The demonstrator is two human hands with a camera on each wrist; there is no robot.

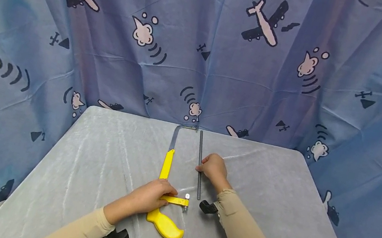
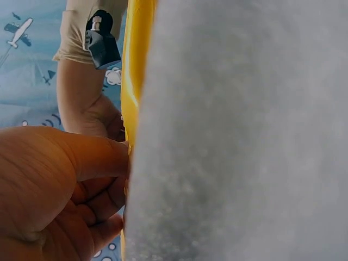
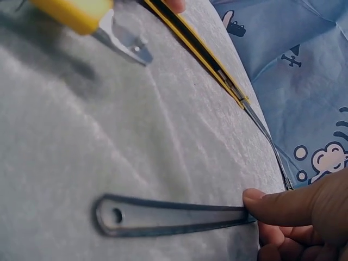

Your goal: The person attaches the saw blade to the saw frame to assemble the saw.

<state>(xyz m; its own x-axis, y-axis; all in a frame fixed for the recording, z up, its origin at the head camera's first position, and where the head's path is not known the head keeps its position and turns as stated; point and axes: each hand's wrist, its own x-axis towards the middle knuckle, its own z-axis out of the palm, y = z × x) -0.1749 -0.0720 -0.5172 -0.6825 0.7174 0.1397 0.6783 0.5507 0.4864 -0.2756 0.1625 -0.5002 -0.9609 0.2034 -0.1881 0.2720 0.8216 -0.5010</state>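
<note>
Surface (image 1: 100, 179) grey, creased. Yellow-and-steel saw frame (image 1: 166, 167), 8 o'clock of flat dark-grey blade (image 3: 174, 216), round-holed end. Left hand (image 1: 149, 197) pinching frame, right hand (image 1: 214, 170) pinching blade.

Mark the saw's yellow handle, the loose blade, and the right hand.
Yellow handle (image 1: 166, 226): head view, middle of the grip.
Loose blade (image 3: 174, 218): right wrist view, flat face.
Right hand (image 1: 215, 168): head view, back of the hand.
</note>
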